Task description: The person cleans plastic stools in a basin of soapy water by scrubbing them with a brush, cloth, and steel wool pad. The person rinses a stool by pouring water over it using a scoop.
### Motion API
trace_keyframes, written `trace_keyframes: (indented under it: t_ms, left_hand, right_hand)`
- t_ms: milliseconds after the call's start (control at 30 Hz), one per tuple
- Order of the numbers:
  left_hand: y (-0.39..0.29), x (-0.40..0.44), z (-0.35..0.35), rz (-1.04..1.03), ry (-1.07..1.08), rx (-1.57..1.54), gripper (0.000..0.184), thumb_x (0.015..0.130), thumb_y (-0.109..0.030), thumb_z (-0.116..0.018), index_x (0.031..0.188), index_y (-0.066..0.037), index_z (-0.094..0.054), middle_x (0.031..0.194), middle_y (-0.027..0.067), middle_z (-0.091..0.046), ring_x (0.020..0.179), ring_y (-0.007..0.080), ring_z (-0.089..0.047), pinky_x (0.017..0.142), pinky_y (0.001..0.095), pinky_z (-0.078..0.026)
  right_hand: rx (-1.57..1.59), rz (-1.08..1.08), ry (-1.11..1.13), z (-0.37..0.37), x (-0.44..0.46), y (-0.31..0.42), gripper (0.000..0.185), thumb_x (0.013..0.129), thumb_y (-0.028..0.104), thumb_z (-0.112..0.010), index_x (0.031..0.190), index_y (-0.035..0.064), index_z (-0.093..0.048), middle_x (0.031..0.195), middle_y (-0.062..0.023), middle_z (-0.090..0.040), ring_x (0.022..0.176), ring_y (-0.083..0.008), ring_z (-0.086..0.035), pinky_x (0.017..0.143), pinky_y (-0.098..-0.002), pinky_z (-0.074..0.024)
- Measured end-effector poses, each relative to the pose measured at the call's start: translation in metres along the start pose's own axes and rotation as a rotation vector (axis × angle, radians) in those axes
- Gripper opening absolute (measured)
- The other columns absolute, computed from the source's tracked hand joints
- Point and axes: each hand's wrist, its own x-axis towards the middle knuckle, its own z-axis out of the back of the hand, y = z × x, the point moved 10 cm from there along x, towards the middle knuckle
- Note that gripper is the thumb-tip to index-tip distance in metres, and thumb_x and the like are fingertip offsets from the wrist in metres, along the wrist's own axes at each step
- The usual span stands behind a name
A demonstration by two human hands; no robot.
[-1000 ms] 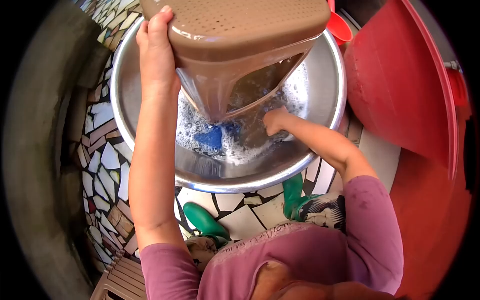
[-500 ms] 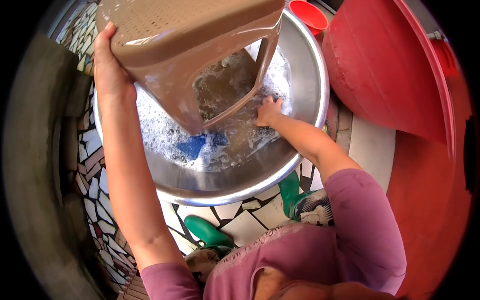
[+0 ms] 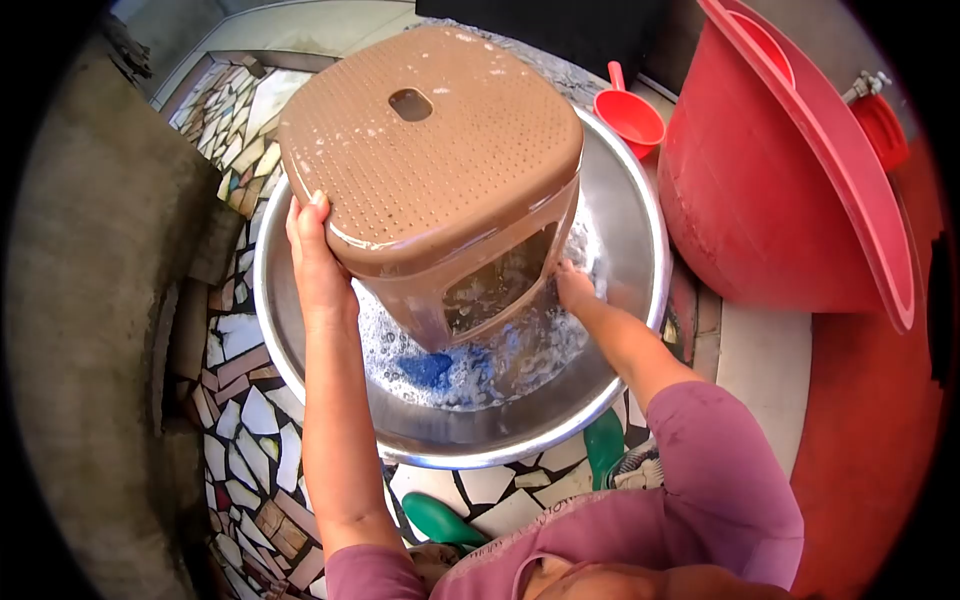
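Mosaic paving (image 3: 258, 411) partly hides behind basin (image 3: 430, 432) and stool (image 3: 455, 160).

The left hand (image 3: 322, 275) is gripping, the left arm (image 3: 345, 430) lying nearly straight. The right hand (image 3: 577, 289) is pointing forward, the right arm (image 3: 635, 350) slanting inward.

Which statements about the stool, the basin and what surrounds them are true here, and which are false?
1. The left-hand grip holds the brown plastic stool at its seat edge. True.
2. The seat faces down. False: it faces up.
3. Soapy water lies in the metal basin. True.
4. Both grips hold the seat edge. False: the right-hand grip is lower, by the stool's side.
5. A red dipper sits outside the basin. True.
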Motion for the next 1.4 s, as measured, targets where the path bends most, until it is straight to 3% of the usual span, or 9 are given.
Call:
trace_keyframes:
  t_ms: [100, 267, 367, 700, 967, 1067, 1133, 1267, 1400]
  left_hand:
    - [0.003, 0.005, 0.002, 0.002, -0.002, 0.001, 0.079, 0.084, -0.041, -0.062, 0.144, -0.002, -0.029, 0.136, 0.016, -0.044, 0.126, 0.0249, -0.044, 0.104, 0.0357, -0.036]
    - [0.008, 0.006, 0.006, 0.017, -0.03, -0.014, 0.088, 0.081, -0.045, -0.065, 0.146, -0.001, -0.024, 0.139, 0.0183, -0.039, 0.128, 0.0273, -0.041, 0.106, 0.0366, -0.033]
    - [0.005, 0.005, 0.005, -0.015, -0.017, 0.008, 0.091, 0.08, -0.045, -0.065, 0.146, 0.001, -0.023, 0.14, 0.02, -0.038, 0.129, 0.0278, -0.039, 0.107, 0.0362, -0.031]
    - [0.0, 0.003, 0.004, -0.035, -0.012, 0.004, 0.092, 0.081, -0.044, -0.065, 0.146, 0.003, -0.02, 0.141, 0.0217, -0.037, 0.13, 0.0287, -0.038, 0.108, 0.0357, -0.03]
    - [0.007, 0.003, 0.001, 0.002, 0.035, 0.015, 0.089, 0.083, -0.046, -0.063, 0.147, 0.0, -0.021, 0.141, 0.0191, -0.038, 0.129, 0.0278, -0.041, 0.106, 0.0358, -0.033]
    - [0.004, 0.002, 0.0, 0.003, 0.044, 0.025, 0.089, 0.082, -0.047, -0.063, 0.147, -0.002, -0.021, 0.143, 0.018, -0.037, 0.13, 0.0279, -0.04, 0.105, 0.0378, -0.034]
    - [0.007, -0.003, 0.008, 0.073, -0.051, 0.063, 0.063, 0.088, -0.048, -0.057, 0.132, -0.005, -0.047, 0.127, 0.0102, -0.056, 0.117, 0.0204, -0.054, 0.1, 0.0353, -0.041]
    - [0.003, -0.007, -0.008, 0.126, 0.097, 0.116, 0.07, 0.09, -0.051, -0.051, 0.142, -0.008, -0.036, 0.137, 0.0123, -0.048, 0.126, 0.023, -0.047, 0.105, 0.0366, -0.037]
    - [-0.014, -0.008, -0.021, -0.017, 0.184, 0.146, 0.092, 0.084, -0.052, -0.057, 0.152, -0.011, -0.01, 0.145, 0.0185, -0.032, 0.131, 0.0281, -0.036, 0.105, 0.0381, -0.034]
  right_hand:
    - [-0.317, 0.253, -0.23, 0.06, -0.019, 0.044, 0.076, 0.081, 0.009, -0.062, 0.146, 0.0212, -0.026, 0.14, -0.0253, -0.038, 0.11, -0.0402, -0.058, 0.087, -0.0477, -0.0497]
    - [0.073, 0.153, -0.434, 0.159, -0.028, 0.043, 0.08, 0.069, -0.001, -0.063, 0.142, 0.009, -0.032, 0.12, -0.0257, -0.054, 0.094, -0.0384, -0.064, 0.078, -0.043, -0.0528]
    - [0.582, -0.144, 0.375, 0.14, -0.032, 0.004, 0.069, 0.072, 0.001, -0.057, 0.138, -0.0003, -0.041, 0.085, -0.0109, -0.065, 0.064, -0.015, -0.058, 0.052, -0.0277, -0.0487]
    - [1.578, 0.273, 0.235, 0.207, -0.226, 0.006, 0.079, 0.073, 0.002, -0.062, 0.146, 0.0073, -0.031, 0.096, -0.0139, -0.063, 0.07, -0.017, -0.063, 0.062, -0.0259, -0.0509]
    - [0.88, 0.105, 0.188, 0.192, -0.179, 0.061, 0.061, 0.09, 0.01, -0.06, 0.146, 0.0059, -0.036, 0.104, -0.0099, -0.063, 0.077, -0.0093, -0.06, 0.067, -0.0217, -0.0467]
    - [0.742, 0.713, -0.139, 0.262, -0.214, 0.095, 0.06, 0.088, 0.005, -0.059, 0.144, 0.0013, -0.037, 0.145, -0.0095, -0.042, 0.131, -0.0142, -0.04, 0.108, -0.0272, -0.0296]
    - [0.49, 0.91, -0.28, 0.3, -0.247, 0.127, 0.056, 0.085, 0.003, -0.064, 0.138, 0.0045, -0.048, 0.112, -0.0101, -0.06, 0.098, -0.0168, -0.058, 0.085, -0.0268, -0.0447]
    - [0.023, 1.119, -0.534, 0.342, -0.27, 0.181, 0.048, 0.08, 0.011, -0.073, 0.126, 0.0177, -0.062, 0.07, -0.0061, -0.048, 0.056, -0.0209, -0.049, 0.053, -0.0321, -0.0438]
    - [-0.24, 1.269, -0.64, 0.345, -0.277, 0.228, 0.048, 0.071, 0.023, -0.078, 0.118, 0.0209, -0.068, 0.066, -0.0036, -0.047, 0.053, -0.0196, -0.049, 0.048, -0.0327, -0.0409]
